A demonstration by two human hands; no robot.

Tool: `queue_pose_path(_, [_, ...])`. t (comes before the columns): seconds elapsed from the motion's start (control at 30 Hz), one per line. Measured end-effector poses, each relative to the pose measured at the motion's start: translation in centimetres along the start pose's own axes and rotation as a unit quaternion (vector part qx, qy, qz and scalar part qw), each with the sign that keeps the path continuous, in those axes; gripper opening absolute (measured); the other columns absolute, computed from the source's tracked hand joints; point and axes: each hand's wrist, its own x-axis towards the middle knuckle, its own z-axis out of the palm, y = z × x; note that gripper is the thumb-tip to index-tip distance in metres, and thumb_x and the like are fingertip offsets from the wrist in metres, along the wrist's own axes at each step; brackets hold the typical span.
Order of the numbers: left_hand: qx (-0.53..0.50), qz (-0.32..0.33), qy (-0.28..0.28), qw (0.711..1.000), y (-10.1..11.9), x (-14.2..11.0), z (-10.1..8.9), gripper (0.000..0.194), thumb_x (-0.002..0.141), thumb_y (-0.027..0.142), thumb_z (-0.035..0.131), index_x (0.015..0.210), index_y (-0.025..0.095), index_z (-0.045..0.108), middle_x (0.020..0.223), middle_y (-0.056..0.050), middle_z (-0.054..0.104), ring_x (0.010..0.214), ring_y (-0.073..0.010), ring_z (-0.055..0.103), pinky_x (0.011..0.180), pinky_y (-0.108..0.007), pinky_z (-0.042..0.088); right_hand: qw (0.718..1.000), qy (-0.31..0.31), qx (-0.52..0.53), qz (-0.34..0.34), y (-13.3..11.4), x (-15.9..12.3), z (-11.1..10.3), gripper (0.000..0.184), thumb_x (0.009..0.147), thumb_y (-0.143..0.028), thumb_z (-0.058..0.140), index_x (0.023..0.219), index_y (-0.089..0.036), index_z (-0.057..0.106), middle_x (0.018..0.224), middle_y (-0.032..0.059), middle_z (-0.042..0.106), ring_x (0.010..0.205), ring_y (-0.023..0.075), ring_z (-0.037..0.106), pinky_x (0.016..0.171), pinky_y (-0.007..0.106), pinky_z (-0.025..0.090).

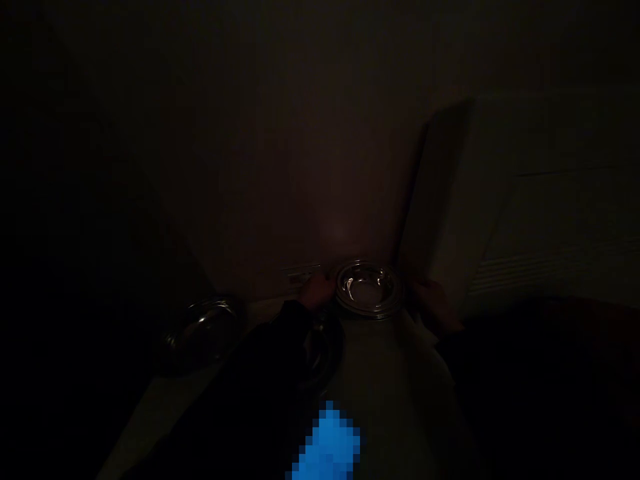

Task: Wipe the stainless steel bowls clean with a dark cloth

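The picture is very dark. A small stack of shiny round metal dishes (369, 291) with wide rims sits between my two hands, close to the wall. My left hand (318, 289) is at the left edge of the stack, its fingers curled at the rim. On the opposite side my right hand (434, 305) grips the right edge; its fingertips are lost in shadow. Below my left wrist there is a dark round object (324, 350), only partly visible. Dark sleeves cover both forearms.
Another shiny metal dish (203, 330) lies to the left on a pale surface (380, 380). A plain wall (300, 153) rises behind. At the right stands a large pale box-like object (530, 187) with ridges low down. A pixelated bright blue patch (330, 443) shows at the bottom.
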Motion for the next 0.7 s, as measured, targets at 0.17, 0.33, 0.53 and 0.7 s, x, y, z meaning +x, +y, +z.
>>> queue_pose_path(0.17, [-0.029,-0.013,0.007,0.999,0.6,-1.5,-1.8,0.036,0.083,0.04,0.051,0.09,0.009,0.07,0.095,-0.015,0.072,0.092,-0.0238,0.065,0.072,-0.026,0.048,1.0,-0.014,0.026,0.01,-2.1,-0.9,0.2,0.025,0.066,-0.033,0.062,0.076,-0.011,0.071,0.063,0.0058,0.067,0.058,0.016,0.059,0.051,0.024,0.045])
queue_pose_path(0.33, [-0.075,-0.017,0.007,0.997,-0.5,-3.0,-4.2,0.033,0.079,0.042,0.057,0.083,0.012,0.07,0.087,-0.01,0.073,0.08,-0.0196,0.066,0.06,-0.023,0.046,0.998,-0.039,0.045,0.018,-3.1,-2.0,1.7,0.028,0.068,-0.033,0.06,0.083,-0.012,0.07,0.073,0.0077,0.068,0.061,0.0147,0.059,0.051,0.023,0.045])
queue_pose_path(0.53, [-0.117,-0.053,0.018,0.992,-2.5,-5.1,-7.2,0.035,0.076,0.045,0.057,0.071,0.011,0.066,0.07,-0.007,0.068,0.06,-0.0134,0.059,0.051,-0.022,0.042,0.996,-0.081,0.043,0.014,-4.5,-3.4,4.0,0.028,0.07,-0.031,0.059,0.086,-0.01,0.069,0.079,0.0087,0.068,0.064,0.0136,0.058,0.054,0.022,0.045])
queue_pose_path(0.7, [-0.127,-0.08,0.02,0.988,-3.9,-7.5,-9.1,0.03,0.076,0.04,0.058,0.064,0.012,0.062,0.061,-0.003,0.064,0.053,-0.0098,0.053,0.048,-0.02,0.039,0.992,-0.126,0.028,0.01,-5.1,-4.6,5.6,0.025,0.071,-0.031,0.058,0.081,-0.011,0.069,0.075,0.0082,0.067,0.063,0.0143,0.059,0.058,0.025,0.048])
